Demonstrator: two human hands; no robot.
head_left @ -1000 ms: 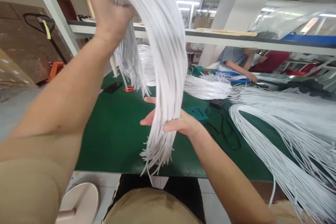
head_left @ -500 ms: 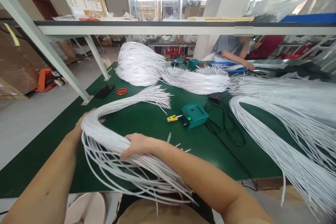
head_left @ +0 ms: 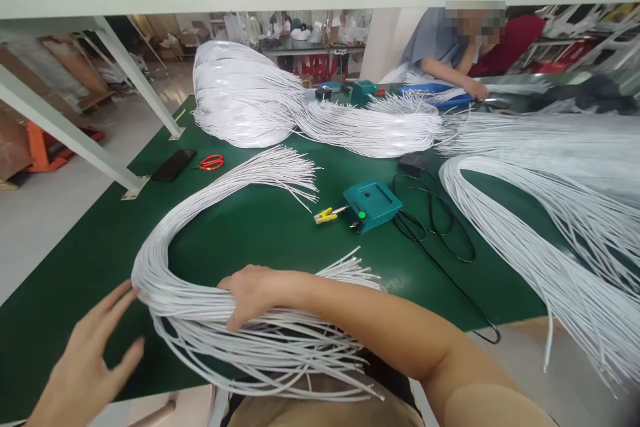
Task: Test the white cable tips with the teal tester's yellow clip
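Note:
A curved bundle of white cords point(head_left: 165, 250) lies on the green table point(head_left: 260, 227), bent in a U with its ends toward the right. My right hand point(head_left: 253, 293) reaches across my body and presses down on the bundle's near arm, fingers curled over the cords. At the outer bend of the bundle is my left hand point(head_left: 93, 360), open with fingers spread, fingertips just touching the cords.
A teal box point(head_left: 373, 203) with a black cable and a yellow clip point(head_left: 325, 215) sits mid-table. Red scissors point(head_left: 211, 161) and a black phone point(head_left: 173, 164) lie far left. Large piles of white cords point(head_left: 300, 113) fill the back and right. Another person point(head_left: 450, 53) works at the far end.
The bundle, held up in the air a second ago, has been laid flat on the table. My left hand has let go of it and opened; my right hand stays on it.

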